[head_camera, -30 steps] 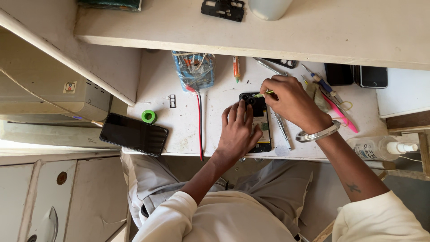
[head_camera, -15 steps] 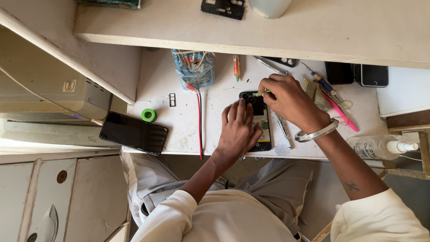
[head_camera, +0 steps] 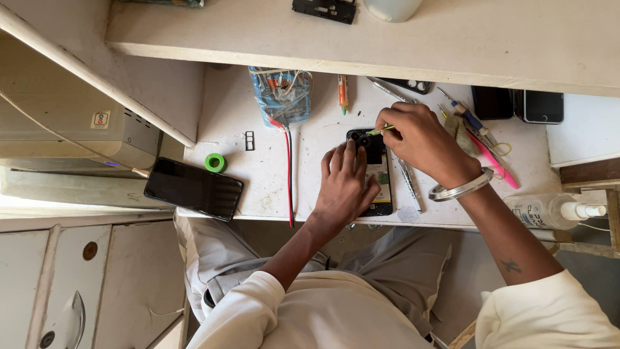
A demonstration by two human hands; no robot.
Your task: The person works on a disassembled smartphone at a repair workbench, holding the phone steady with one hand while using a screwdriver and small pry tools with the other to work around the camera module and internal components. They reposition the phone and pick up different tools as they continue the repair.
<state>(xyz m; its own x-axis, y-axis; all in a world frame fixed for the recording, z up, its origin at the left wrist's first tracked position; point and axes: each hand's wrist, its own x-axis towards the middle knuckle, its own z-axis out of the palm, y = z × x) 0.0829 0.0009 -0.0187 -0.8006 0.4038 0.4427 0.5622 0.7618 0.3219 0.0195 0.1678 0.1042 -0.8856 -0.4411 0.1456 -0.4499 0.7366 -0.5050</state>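
An opened black phone (head_camera: 376, 169) lies on the white worktable (head_camera: 258, 174), its inner parts showing. My left hand (head_camera: 345, 187) rests flat on the phone's left side and holds it down. My right hand (head_camera: 420, 139) is over the phone's top end, pinching a thin yellow-green tool (head_camera: 381, 130) whose tip touches the phone near its camera corner. A metal bangle (head_camera: 460, 189) sits on my right wrist.
A second black phone (head_camera: 194, 189) lies at the table's left edge beside a green tape roll (head_camera: 215, 162). A clear bag of parts (head_camera: 281, 95) with a red cable (head_camera: 289, 174), tweezers (head_camera: 409, 183), pink tool (head_camera: 492, 159), spray bottle (head_camera: 555, 210) and two dark phones (head_camera: 516, 105) surround. A shelf (head_camera: 387, 39) overhangs.
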